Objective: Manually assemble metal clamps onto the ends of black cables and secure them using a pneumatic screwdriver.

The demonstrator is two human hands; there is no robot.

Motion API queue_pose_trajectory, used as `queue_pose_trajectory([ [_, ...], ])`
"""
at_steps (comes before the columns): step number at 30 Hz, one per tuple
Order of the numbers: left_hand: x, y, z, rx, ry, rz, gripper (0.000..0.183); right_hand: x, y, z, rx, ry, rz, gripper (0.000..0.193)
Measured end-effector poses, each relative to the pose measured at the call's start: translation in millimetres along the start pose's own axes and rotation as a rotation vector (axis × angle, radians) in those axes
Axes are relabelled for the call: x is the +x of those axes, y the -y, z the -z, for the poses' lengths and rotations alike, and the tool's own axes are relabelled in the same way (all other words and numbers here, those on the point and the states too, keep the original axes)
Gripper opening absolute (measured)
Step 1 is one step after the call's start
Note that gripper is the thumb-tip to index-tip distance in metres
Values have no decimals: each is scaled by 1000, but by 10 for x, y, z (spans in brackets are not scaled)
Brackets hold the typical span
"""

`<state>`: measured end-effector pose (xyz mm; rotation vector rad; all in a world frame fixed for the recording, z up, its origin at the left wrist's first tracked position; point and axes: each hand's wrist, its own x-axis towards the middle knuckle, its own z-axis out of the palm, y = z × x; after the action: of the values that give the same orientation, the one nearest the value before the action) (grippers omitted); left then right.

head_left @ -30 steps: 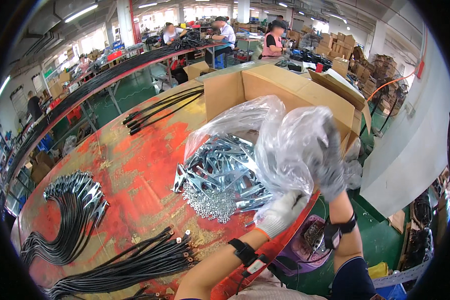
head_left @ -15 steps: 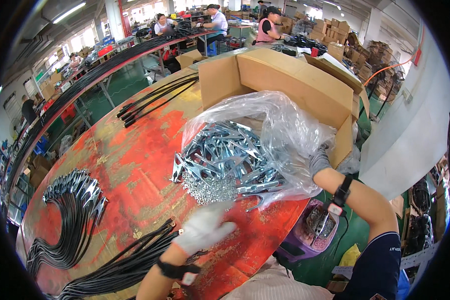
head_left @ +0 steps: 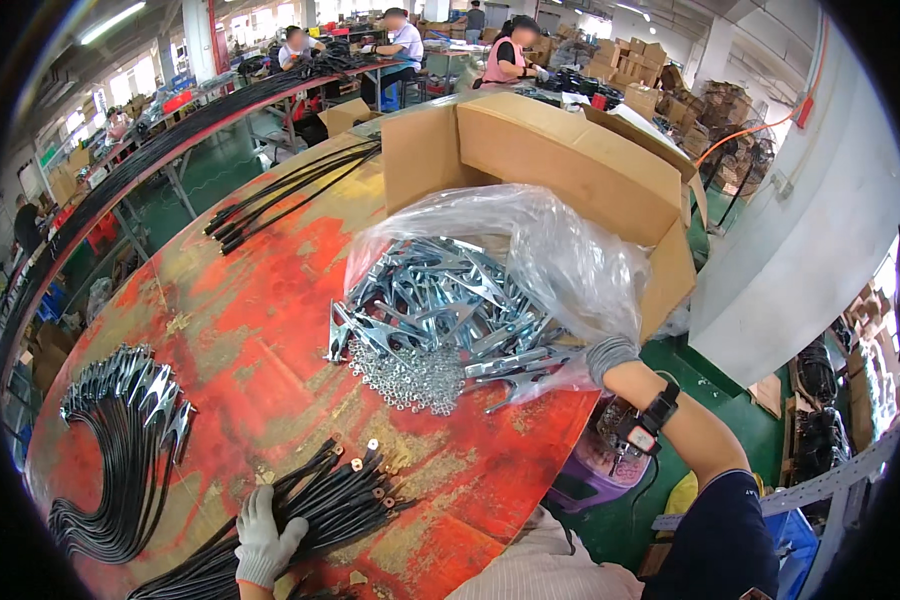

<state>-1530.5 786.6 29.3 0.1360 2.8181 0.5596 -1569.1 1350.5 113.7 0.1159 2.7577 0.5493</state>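
Note:
My left hand [head_left: 266, 540], in a white glove, lies over a bundle of black cables [head_left: 335, 515] with copper-coloured ring ends at the near side of the table. Its thumb is apart from the fingers, and it grips nothing that I can see. My right hand [head_left: 613, 359], in a grey glove, is at the edge of a clear plastic bag [head_left: 580, 265]; its fingers are hidden. Beside it, metal spring clamps [head_left: 435, 290] spill in a pile from the bag. Small metal nuts [head_left: 410, 380] lie heaped in front of the clamps.
Cables with clamps attached [head_left: 120, 460] lie at the left of the red, worn table [head_left: 260, 370]. More black cables [head_left: 290, 190] lie farther back. An opened cardboard box [head_left: 570, 135] stands behind the bag. A purple tub [head_left: 580, 490] sits below the table's right edge. Several people work beyond.
My left hand has moved left and nearer, from beside the nuts down onto the cable bundle. My right hand has come nearer along the bag's edge. The view has shifted slightly.

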Motion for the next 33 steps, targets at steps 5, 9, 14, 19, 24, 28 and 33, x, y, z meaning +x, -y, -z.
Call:
queue_pose_trajectory([
  [5, -66, -51, 32, 86, 8, -3, 97, 384, -155, -555, 17, -88, -154, 44],
  [9, -82, -107, 86, 105, 80, 38, 99, 714, -346, -631, 47, -190, -246, 43],
  [14, -145, -217, 155, 122, -63, -182, 79, 1208, -484, -694, 95, -273, -357, 43],
  [19, -160, -179, 68, 79, -24, -78, 87, 1224, -454, -835, 100, -299, -369, 42],
  [24, -84, -108, 73, 30, 40, -7, 118, 840, -302, -565, 86, -292, -250, 42],
  [28, -138, -179, 268, 315, 135, 29, 139, 154, 144, -285, 335, -309, 140, 45],
  [33, -111, -406, 377, 505, 246, 63, 142, 135, 558, -693, 307, -593, 388, 59],
])
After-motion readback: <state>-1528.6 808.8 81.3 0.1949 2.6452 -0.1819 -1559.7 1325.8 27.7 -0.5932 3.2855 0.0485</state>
